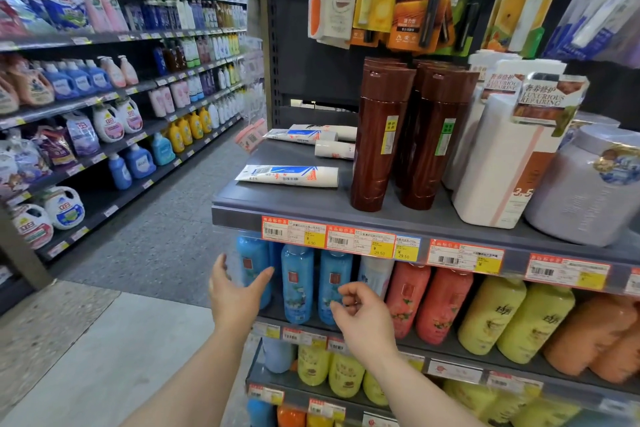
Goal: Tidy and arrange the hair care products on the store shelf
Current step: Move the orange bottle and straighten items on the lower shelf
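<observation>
Reaching toward the row of blue bottles, your left hand is spread and relaxed, fingers straight, thumb angled out toward the middle bottle; it holds nothing, and whether the palm touches the leftmost blue bottle behind it cannot be told. Your right hand hovers just right of it with fingers loosely curled, gripping nothing; it covers the lower part of the third blue bottle, so contact there is unclear.

Above both hands, red-and-yellow price tags run along the shelf edge and hide the caps of the blue bottles. Right of your right hand stand red bottles, then yellow bottles, then orange ones cut off by the frame's right edge. A pale bottle between the blue and red ones is mostly hidden by tags and your fingers.

Up on the shelf above your hands, a white tube lies flat near the front, with more tubes lying behind it. To their right stand brown bottles, a white jug wearing a collar label, and a pale lavender tub, blurred and cropped.

Below your wrists, lower rows of yellow and orange bottles are partly hidden by your forearms. Far left, the aisle shelves are too blurred to read.
</observation>
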### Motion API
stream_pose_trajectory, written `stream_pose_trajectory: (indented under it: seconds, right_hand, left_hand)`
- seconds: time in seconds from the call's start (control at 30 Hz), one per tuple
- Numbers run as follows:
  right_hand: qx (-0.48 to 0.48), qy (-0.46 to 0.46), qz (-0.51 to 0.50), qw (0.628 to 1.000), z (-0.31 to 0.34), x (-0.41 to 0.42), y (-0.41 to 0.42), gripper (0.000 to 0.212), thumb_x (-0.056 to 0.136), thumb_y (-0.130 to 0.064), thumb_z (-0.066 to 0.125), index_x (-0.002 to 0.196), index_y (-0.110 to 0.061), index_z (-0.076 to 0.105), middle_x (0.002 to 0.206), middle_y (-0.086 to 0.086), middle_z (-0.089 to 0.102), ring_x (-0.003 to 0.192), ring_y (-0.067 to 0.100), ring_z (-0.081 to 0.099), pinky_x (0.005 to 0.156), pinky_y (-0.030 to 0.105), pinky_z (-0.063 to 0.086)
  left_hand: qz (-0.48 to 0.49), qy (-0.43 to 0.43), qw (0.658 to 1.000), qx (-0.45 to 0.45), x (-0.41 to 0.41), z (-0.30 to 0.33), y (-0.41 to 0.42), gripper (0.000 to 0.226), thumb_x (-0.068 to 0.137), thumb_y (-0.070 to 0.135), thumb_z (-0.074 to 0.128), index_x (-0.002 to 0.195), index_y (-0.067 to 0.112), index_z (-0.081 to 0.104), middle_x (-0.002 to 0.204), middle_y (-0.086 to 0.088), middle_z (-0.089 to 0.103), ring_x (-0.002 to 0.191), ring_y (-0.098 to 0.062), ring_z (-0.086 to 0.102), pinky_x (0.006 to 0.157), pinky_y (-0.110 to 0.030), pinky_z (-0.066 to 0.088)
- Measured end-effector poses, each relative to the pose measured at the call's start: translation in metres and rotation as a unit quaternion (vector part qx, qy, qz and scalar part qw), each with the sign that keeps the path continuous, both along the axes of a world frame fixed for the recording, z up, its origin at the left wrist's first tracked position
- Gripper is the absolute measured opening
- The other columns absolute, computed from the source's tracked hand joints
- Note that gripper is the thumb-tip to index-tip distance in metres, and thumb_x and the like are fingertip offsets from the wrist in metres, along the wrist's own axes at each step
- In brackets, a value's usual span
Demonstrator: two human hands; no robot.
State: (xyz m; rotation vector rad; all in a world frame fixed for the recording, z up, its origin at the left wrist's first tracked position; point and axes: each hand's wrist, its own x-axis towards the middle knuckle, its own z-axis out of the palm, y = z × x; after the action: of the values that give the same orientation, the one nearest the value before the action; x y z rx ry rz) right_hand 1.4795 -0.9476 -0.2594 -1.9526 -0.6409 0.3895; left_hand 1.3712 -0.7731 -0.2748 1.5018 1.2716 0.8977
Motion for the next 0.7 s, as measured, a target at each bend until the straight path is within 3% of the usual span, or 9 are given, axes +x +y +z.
stream_pose_trajectory:
  seconds: [0.2,0.33,0.43,0.5,0.6,0.7]
  right_hand:
    - [-0.015,-0.011,0.016,1.0,0.003,-0.003,0.032,0.036,0.087,-0.028,0.067,0.12,-0.03,0.052,0.093,-0.008,0.057,0.077,0.009,0.058,0.069,0.021,0.048]
    - [-0.046,-0.037,0.017,0.998,0.016,0.002,0.057,0.017,0.087,-0.033,0.066,0.093,-0.025,0.052,0.085,-0.009,0.059,0.078,0.011,0.059,0.066,0.023,0.041]
    - [-0.078,-0.075,0.033,0.994,0.021,0.005,0.074,0.024,0.087,-0.036,0.065,0.073,-0.026,0.048,0.08,-0.007,0.062,0.08,0.015,0.059,0.068,0.024,0.038]
    - [-0.086,-0.078,0.039,0.992,0.019,0.006,0.083,0.026,0.086,-0.039,0.065,0.069,-0.027,0.049,0.084,-0.004,0.067,0.084,0.016,0.063,0.072,0.027,0.045]
    - [-0.077,-0.082,0.028,0.993,0.008,0.005,0.089,0.021,0.083,-0.04,0.067,0.078,-0.023,0.056,0.078,-0.005,0.067,0.08,0.015,0.065,0.075,0.034,0.052]
    - [-0.059,-0.082,0.017,0.995,-0.001,0.002,0.088,0.024,0.083,-0.037,0.069,0.077,-0.029,0.048,0.064,-0.009,0.056,0.069,0.013,0.061,0.068,0.032,0.05]
  left_hand:
    - [-0.049,-0.019,0.999,-0.009,0.012,-0.006,0.021,0.085,0.069,0.031,0.086,0.14,0.022,0.04,0.139,-0.004,0.05,0.125,-0.023,0.05,0.103,-0.049,0.045]
    - [-0.068,-0.029,0.997,-0.016,0.019,-0.001,0.04,0.08,0.071,0.021,0.086,0.138,0.019,0.041,0.127,0.003,0.052,0.106,-0.015,0.054,0.091,-0.034,0.048]
    - [-0.096,-0.029,0.995,-0.024,0.022,0.0,0.046,0.054,0.077,0.011,0.081,0.12,0.017,0.049,0.104,0.002,0.058,0.082,-0.007,0.055,0.057,-0.009,0.047]
    - [-0.114,-0.041,0.992,-0.029,0.022,-0.001,0.048,0.046,0.078,0.007,0.079,0.112,0.016,0.05,0.091,0.004,0.059,0.076,-0.002,0.053,0.043,-0.005,0.042]
    - [-0.127,-0.063,0.989,-0.028,0.013,-0.004,0.049,0.046,0.075,0.007,0.082,0.111,0.018,0.055,0.093,0.008,0.062,0.085,-0.003,0.058,0.055,-0.013,0.048]
    - [-0.142,-0.063,0.988,-0.022,0.007,-0.007,0.046,0.046,0.073,0.007,0.083,0.108,0.024,0.057,0.097,0.009,0.065,0.091,-0.004,0.06,0.069,-0.02,0.049]
